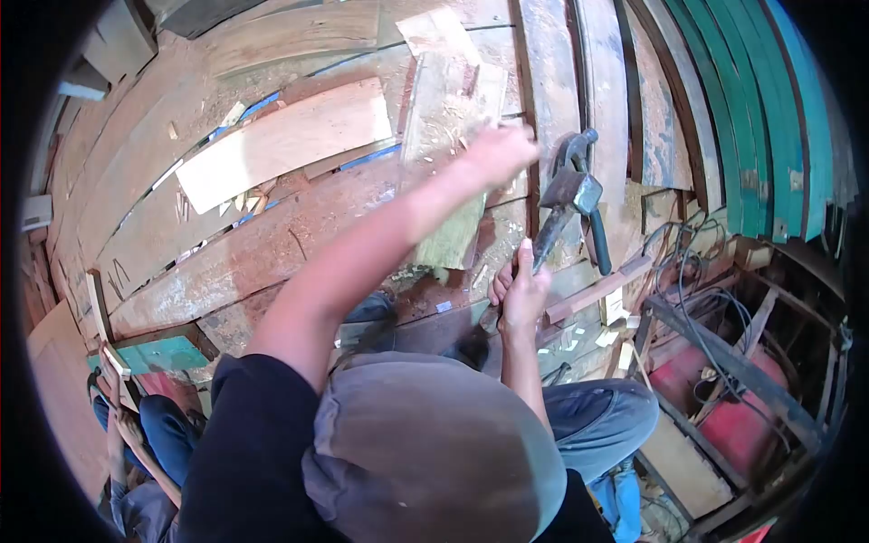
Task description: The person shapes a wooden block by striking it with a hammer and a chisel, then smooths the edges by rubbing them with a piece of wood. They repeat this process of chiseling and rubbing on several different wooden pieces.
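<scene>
My right hand [523, 291] is wrapped round the handle of a hammer with a heavy, block-shaped metal head [574, 192]. Its thumb points up along the handle. Behind the hammer head, a dark curved metal tool [570, 149] and a dark bar-like handle [598, 242] show in part; I cannot make out what they belong to. My left arm stretches across the work, and my left hand [503, 154] is closed above a chip-strewn board [449, 237]. What its fingers hold, if anything, is hidden.
A pale plank [290, 140] lies on the wooden floor, with offcuts and shavings around it. Green corrugated sheets [738, 109] stand at upper right. Cables [697, 271] and a frame with red parts [760, 385] are at right. Another person's hands [122, 421] hold a wood strip at lower left.
</scene>
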The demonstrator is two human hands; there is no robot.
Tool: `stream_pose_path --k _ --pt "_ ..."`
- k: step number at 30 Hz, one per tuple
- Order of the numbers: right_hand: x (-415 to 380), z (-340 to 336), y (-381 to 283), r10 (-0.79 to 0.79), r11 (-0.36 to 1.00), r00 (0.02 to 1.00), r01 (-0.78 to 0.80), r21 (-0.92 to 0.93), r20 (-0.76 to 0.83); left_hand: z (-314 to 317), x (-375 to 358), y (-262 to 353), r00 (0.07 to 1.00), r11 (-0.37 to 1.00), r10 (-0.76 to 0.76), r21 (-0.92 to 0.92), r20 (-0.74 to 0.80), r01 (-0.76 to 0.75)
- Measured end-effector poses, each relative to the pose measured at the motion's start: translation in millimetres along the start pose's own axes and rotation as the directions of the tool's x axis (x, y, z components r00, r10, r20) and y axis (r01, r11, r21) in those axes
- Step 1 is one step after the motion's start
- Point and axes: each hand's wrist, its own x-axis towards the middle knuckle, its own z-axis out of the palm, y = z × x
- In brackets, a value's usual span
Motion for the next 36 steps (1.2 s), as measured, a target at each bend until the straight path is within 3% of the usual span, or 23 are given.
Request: stream_pose_path --k 1,7,8,10,18,21,22,25,30,33,34,36 --pt "0 -1 0 -0.001 1.0 1.0 0.001 0.017 0.006 -8 -4 -2 0.995 0.986 -0.052 -0.16 -0.084 0.038" --pt "1 6 -11 -0.014 0.996 1.0 0.014 0.086 0.006 -15 -59 -50 0.93 0.95 0.312 0.077 -0.193 -0.302" --pt "1 8 -12 -0.021 0.995 1.0 0.019 0.095 0.019 -14 -65 -58 0.907 0.921 0.378 0.17 -0.185 -0.35" --pt "2 13 -17 -0.029 0.995 0.999 0.024 0.094 0.044 -14 -81 -62 0.894 0.906 0.413 0.185 -0.176 -0.381" --pt "10 11 -11 -0.015 1.0 0.995 0.013 0.019 0.095 -18 -104 -79 0.845 0.846 0.532 0.082 -0.056 -0.527" --pt "11 8 -8 -0.018 0.999 0.992 0.014 0.039 0.123 -20 -118 -93 0.812 0.813 0.577 0.154 -0.087 -0.561" --pt "12 8 -7 0.0 0.999 0.994 -0.004 0.044 0.11 -21 -120 -95 0.834 0.833 0.551 0.088 -0.033 -0.547" --pt "14 7 -3 -0.01 0.999 0.996 0.007 0.044 0.088 -20 -131 -98 0.836 0.832 0.547 0.142 -0.044 -0.537" --pt "16 6 -5 0.008 0.997 0.999 -0.011 0.073 0.04 -14 -158 -103 0.888 0.9 0.432 0.141 -0.158 -0.413" --pt "17 5 -5 0.003 0.998 0.998 -0.007 0.066 0.061 -19 -194 -104 0.955 0.974 0.219 0.098 -0.202 -0.203" --pt "16 4 -6 0.003 0.997 0.998 -0.008 0.072 0.07 -36 -208 -88 0.98 0.958 -0.139 -0.269 -0.142 0.097" --pt "17 1 -6 -0.001 0.995 0.997 -0.007 0.1 0.08 -22 -247 -116 0.973 0.98 -0.175 -0.126 -0.153 0.157"
